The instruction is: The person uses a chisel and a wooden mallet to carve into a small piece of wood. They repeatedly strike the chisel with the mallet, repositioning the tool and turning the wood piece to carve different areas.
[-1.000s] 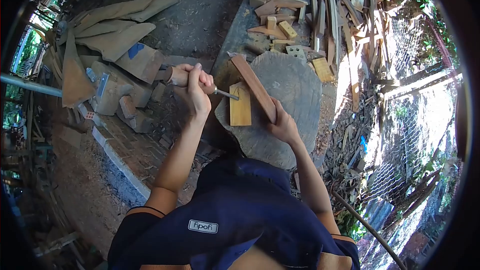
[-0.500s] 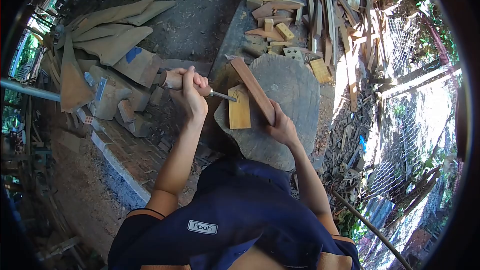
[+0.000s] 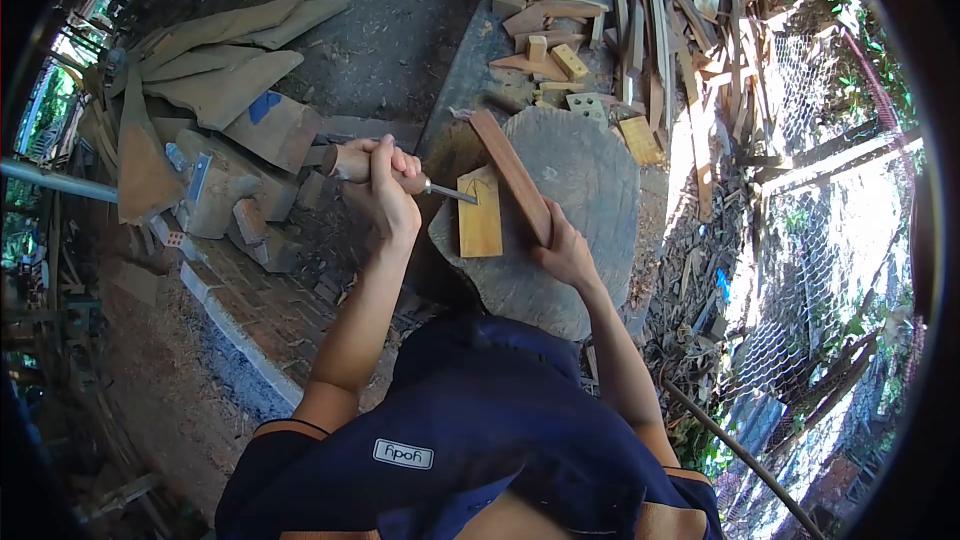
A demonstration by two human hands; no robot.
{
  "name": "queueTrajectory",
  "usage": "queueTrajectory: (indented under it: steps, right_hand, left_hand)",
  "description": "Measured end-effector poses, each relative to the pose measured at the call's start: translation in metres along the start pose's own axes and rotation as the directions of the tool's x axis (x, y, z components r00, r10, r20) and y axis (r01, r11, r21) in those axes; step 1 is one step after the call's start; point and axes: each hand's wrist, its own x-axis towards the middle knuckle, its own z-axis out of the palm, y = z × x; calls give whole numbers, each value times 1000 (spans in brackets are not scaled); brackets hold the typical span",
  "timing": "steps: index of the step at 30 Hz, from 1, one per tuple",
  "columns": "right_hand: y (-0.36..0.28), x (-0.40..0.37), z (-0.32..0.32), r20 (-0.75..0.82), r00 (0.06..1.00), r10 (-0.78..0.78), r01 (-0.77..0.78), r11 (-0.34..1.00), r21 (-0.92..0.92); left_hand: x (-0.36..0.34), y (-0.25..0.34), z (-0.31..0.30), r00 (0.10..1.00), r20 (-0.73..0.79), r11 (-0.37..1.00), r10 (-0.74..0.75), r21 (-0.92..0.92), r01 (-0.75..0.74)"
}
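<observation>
My left hand (image 3: 388, 185) is closed around the wooden handle (image 3: 352, 164) of a chisel. The chisel's metal blade (image 3: 452, 194) points right, its tip against a yellow wood block (image 3: 481, 230) with dark curved lines drawn near its upper end. That block lies at the left side of a round wooden stump (image 3: 575, 180). In my right hand (image 3: 566, 250) is the lower end of a reddish-brown wooden bar (image 3: 513, 172). The bar slants up and left over the stump, just right of the block.
Wood offcuts (image 3: 555, 15) and small yellow blocks (image 3: 570, 62) lie beyond the stump. Long wooden strips (image 3: 655, 20) run along the right. Large planks (image 3: 220, 85) are piled at the left, by a brick edge (image 3: 235, 325). Wire mesh (image 3: 800, 260) stands at far right.
The wooden bar's upper end has shifted slightly right, and the bar has turned a little on its side. The chisel tip stays on the yellow block, with barely any movement of my left hand.
</observation>
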Motion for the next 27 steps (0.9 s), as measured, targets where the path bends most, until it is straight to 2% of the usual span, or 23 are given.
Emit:
queueTrajectory:
  steps: [4,8,10,11,12,13,16,17,18,19,20,21,22,23,24,26,27]
  right_hand:
    - [1,2,2,-4,1000,0,0,1000,-7]
    - [2,2,5,-16,1000,13,-14,1000,-15]
    - [-8,3,2,-19,1000,11,-11,1000,-17]
    - [-13,5,-3,-68,997,-34,33,999,-24]
    - [-25,5,-11,-111,991,-77,74,997,-33]
    - [-51,1,-26,-171,968,-184,185,983,-10]
    - [-149,-19,-76,-373,830,-415,457,889,26]
    - [-169,-28,-85,-383,828,-410,453,891,25]
    - [-187,-34,-93,-433,652,-622,643,756,-118]
    - [-195,-37,-96,-437,427,-792,778,567,-269]
    - [-195,-40,-97,-436,420,-796,781,562,-274]
    - [-194,-44,-99,-128,559,-819,644,526,-556]
    - [-192,-46,-99,140,708,-692,505,358,-786]
    - [-189,-41,-101,75,612,-787,526,334,-782]
    - [-196,-44,-106,74,609,-790,519,326,-790]
    - [-216,-59,-115,-33,563,-826,565,414,-713]
    - [-222,-64,-116,-113,515,-850,609,455,-649]
  left_hand:
    - [-10,-1,8,997,5,995,76,64,-76]
    - [-24,-6,20,988,71,974,138,174,-148]
    - [-31,-12,22,977,106,933,183,295,-206]
    - [-32,-17,21,950,174,887,260,346,-306]
    - [-38,-17,24,975,127,903,181,371,-216]
    - [-39,-22,24,973,120,890,198,393,-230]
    - [-44,-28,22,975,123,879,183,424,-219]
    - [-43,-28,25,975,135,879,179,422,-220]
    - [-43,-25,29,973,145,881,177,417,-222]
    - [-43,-20,33,937,195,827,290,441,-348]
    - [-43,-16,35,884,242,755,400,460,-467]
    - [-45,-19,33,880,238,753,411,456,-475]
    - [-48,-25,29,891,201,790,407,412,-454]
    - [-48,-30,26,902,172,827,396,360,-432]
    - [-44,-32,26,899,172,830,402,347,-437]
    - [-44,-33,15,950,170,902,262,306,-304]
    - [-47,-39,11,952,162,904,258,307,-297]
